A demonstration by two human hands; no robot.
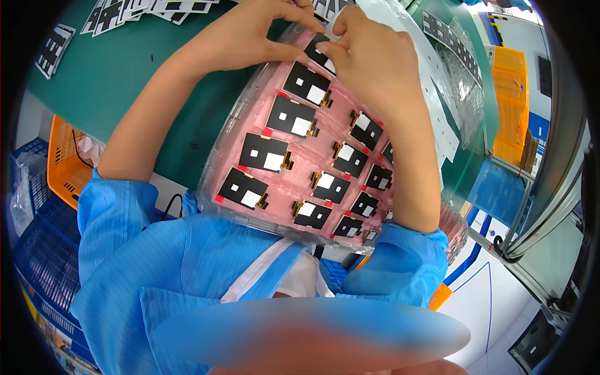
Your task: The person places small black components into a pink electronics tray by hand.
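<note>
A clear tray with a pink liner (297,169) lies in front of me. Rows of flat black panels (290,116) with white patches and short gold-and-black flex tails sit on it. My left hand (265,31) is at the tray's far end, its thumb and index finger apart beside the farthest black panel (320,55). Over that same panel, my right hand (375,59) has its thumb and index finger bent together in a pinch. What lies between those right fingertips is too small to make out. My right forearm covers part of the tray's right side.
Black-and-white cut sheets (112,14) lie at the back left of the green table (94,81), with another small stack (56,50) near its left edge. White sheets and clear plastic (459,94) are right of the tray. Orange crates (509,94) and blue baskets (44,231) stand around.
</note>
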